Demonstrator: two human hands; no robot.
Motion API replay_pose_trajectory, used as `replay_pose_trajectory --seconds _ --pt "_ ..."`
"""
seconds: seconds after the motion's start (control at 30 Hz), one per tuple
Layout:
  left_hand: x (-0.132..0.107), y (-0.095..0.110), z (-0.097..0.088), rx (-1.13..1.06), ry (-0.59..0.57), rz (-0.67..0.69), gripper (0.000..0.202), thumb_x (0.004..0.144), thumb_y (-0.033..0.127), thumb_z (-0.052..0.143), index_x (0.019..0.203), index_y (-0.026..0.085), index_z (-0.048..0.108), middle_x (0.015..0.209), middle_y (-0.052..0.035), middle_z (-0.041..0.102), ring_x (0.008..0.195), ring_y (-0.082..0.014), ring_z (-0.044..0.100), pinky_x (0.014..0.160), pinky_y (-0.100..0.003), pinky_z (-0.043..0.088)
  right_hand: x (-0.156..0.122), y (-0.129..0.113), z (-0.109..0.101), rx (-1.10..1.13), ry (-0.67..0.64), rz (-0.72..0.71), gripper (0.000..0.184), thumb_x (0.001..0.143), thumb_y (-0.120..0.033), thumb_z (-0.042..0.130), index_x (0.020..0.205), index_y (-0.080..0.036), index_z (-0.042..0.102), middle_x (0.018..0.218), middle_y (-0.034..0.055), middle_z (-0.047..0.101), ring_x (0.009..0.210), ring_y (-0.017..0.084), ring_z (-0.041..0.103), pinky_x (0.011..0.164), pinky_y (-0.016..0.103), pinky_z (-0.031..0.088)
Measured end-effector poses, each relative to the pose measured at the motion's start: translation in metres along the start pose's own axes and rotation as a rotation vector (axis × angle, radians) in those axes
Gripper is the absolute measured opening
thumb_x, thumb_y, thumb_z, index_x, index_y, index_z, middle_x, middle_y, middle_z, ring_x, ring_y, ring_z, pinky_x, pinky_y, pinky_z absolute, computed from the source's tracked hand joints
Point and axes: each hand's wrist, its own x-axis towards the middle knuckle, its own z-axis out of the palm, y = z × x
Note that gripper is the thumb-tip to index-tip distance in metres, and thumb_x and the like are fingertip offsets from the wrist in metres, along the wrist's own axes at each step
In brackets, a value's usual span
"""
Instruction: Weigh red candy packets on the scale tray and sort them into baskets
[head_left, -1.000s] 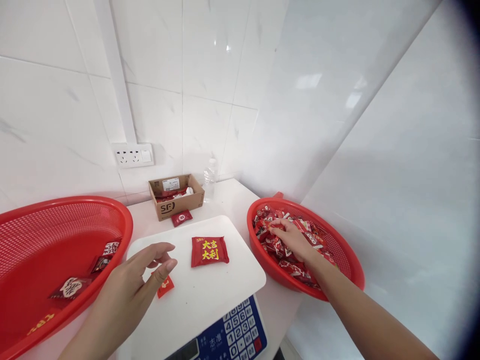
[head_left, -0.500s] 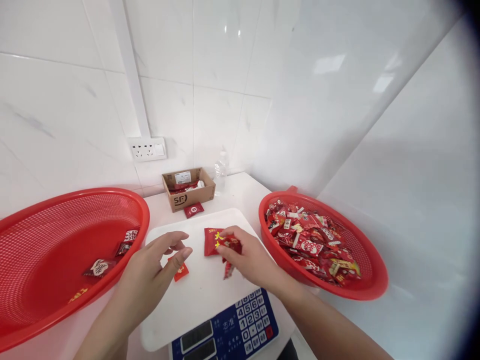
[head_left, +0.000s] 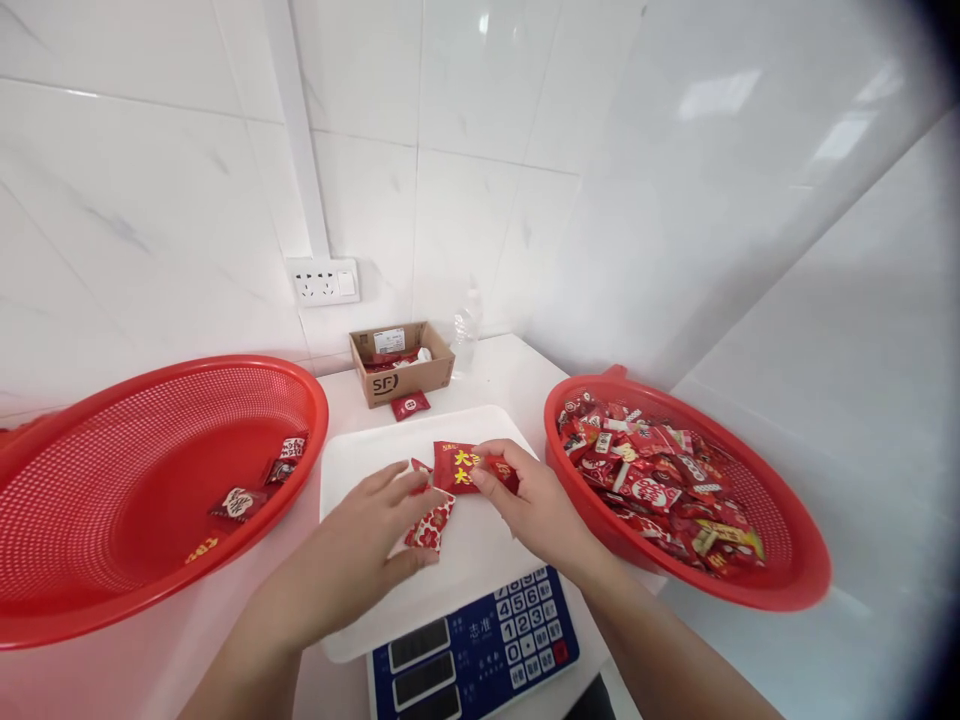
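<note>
My left hand [head_left: 352, 550] is over the white pan [head_left: 480, 565] of a digital scale, its fingers apart. Just beyond those fingers lies a small red candy packet with a flower pattern [head_left: 435, 522], and another small packet is partly hidden behind it. A larger red packet with yellow characters [head_left: 453, 468] lies flat towards the back of the pan. My right hand [head_left: 544, 510] pinches a small shiny red candy packet [head_left: 502, 470] at the right end of the larger one.
A red basket [head_left: 315, 400] holding a few packets stands left; another red basket [head_left: 817, 570], with a heap of candy packets, is at right. Behind the scale are a cardboard box [head_left: 420, 382], a red packet [head_left: 410, 405] and a clear bottle [head_left: 466, 330]. The scale's keypad [head_left: 532, 625] faces me.
My left hand has moved right, towards the middle of the pan. The flowered packet now lies near its fingers. The camera view has shifted, moving the surroundings rightward in the picture.
</note>
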Motion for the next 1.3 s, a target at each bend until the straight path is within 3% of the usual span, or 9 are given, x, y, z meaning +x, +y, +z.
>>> replay_pose_trajectory --seconds 0.07,0.17,0.43,0.53,0.63,0.83,0.97,1.1,1.3 --pt "0.0 0.001 0.005 -0.005 -0.108 0.035 0.047 0.085 0.04 0.054 0.131 0.033 0.047 0.138 -0.0019 0.047 0.135 -0.0293 0.028 0.107 -0.051 0.028 -0.003 0.0 -0.002 -0.023 0.007 0.002 0.026 0.087 -0.04 0.05 0.106 -0.024 0.056 0.076 0.0009 0.062 0.063 0.015 0.059 0.051 0.026 0.046" --pt "0.0 0.004 0.006 -0.053 -0.155 0.045 0.043 0.084 0.037 0.056 0.127 0.032 0.051 0.129 -0.0024 0.057 0.13 -0.0281 0.037 0.108 -0.051 0.026 -0.006 -0.002 -0.003 -0.034 0.018 -0.005 0.029 0.087 -0.042 0.049 0.107 -0.023 0.056 0.086 0.0039 0.064 0.071 0.017 0.06 0.058 0.029 0.049" --pt "-0.005 -0.003 -0.004 0.019 0.019 -0.109 0.039 0.086 0.039 0.05 0.124 0.028 0.053 0.129 -0.005 0.056 0.124 -0.0264 0.045 0.1 -0.044 0.038 -0.007 -0.002 0.006 0.145 -0.009 -0.084 0.032 0.094 -0.041 0.036 0.119 -0.026 0.049 0.114 0.0067 0.056 0.096 0.019 0.058 0.075 0.034 0.053" --pt "-0.008 -0.008 -0.007 0.107 0.052 -0.207 0.041 0.087 0.04 0.046 0.125 0.025 0.052 0.124 -0.0085 0.058 0.113 -0.0273 0.053 0.092 -0.043 0.043 -0.006 0.001 0.006 0.059 0.069 -0.146 0.029 0.095 -0.037 0.035 0.117 -0.026 0.05 0.118 0.006 0.055 0.109 0.02 0.052 0.092 0.038 0.045" --pt "-0.009 -0.01 -0.009 0.158 0.025 -0.278 0.045 0.086 0.04 0.047 0.128 0.023 0.048 0.122 -0.0107 0.058 0.108 -0.0287 0.056 0.085 -0.042 0.045 -0.01 0.003 0.0 -0.007 0.119 -0.155 0.028 0.094 -0.035 0.039 0.117 -0.025 0.05 0.118 0.0068 0.055 0.109 0.02 0.053 0.093 0.037 0.043" --pt "-0.003 -0.004 -0.003 0.099 -0.041 -0.234 0.039 0.086 0.023 0.043 0.124 0.026 0.048 0.124 -0.0084 0.057 0.106 -0.0261 0.058 0.077 -0.036 0.048 -0.026 0.002 -0.014 -0.1 -0.116 -0.076 0.028 0.091 -0.033 0.045 0.117 -0.027 0.053 0.116 0.0055 0.057 0.104 0.021 0.055 0.087 0.037 0.047" --pt "0.003 0.0 0.0 0.087 -0.033 -0.218 0.04 0.086 0.014 0.036 0.121 0.026 0.051 0.126 -0.0068 0.056 0.103 -0.0242 0.06 0.075 -0.035 0.049 -0.037 0.009 -0.018 -0.081 -0.136 -0.075 0.028 0.094 -0.03 0.037 0.117 -0.028 0.054 0.115 0.0052 0.058 0.104 0.02 0.056 0.089 0.037 0.048" --pt "0.005 -0.003 0.001 0.109 0.0 -0.221 0.039 0.088 0.021 0.038 0.125 0.024 0.049 0.128 -0.0083 0.054 0.109 -0.0252 0.056 0.082 -0.037 0.048 -0.046 0.024 -0.028 -0.02 0.006 -0.01 0.033 0.093 -0.036 0.039 0.122 -0.027 0.052 0.113 0.007 0.061 0.092 0.019 0.063 0.076 0.034 0.056" --pt "0.004 -0.009 0.003 0.152 0.081 -0.211 0.041 0.09 0.033 0.041 0.129 0.024 0.047 0.131 -0.0073 0.053 0.117 -0.0253 0.052 0.09 -0.04 0.046 -0.061 0.041 -0.068 -0.131 0.393 0.116 0.044 0.09 -0.043 0.043 0.131 -0.026 0.047 0.113 0.0078 0.065 0.088 0.022 0.067 0.072 0.034 0.059"
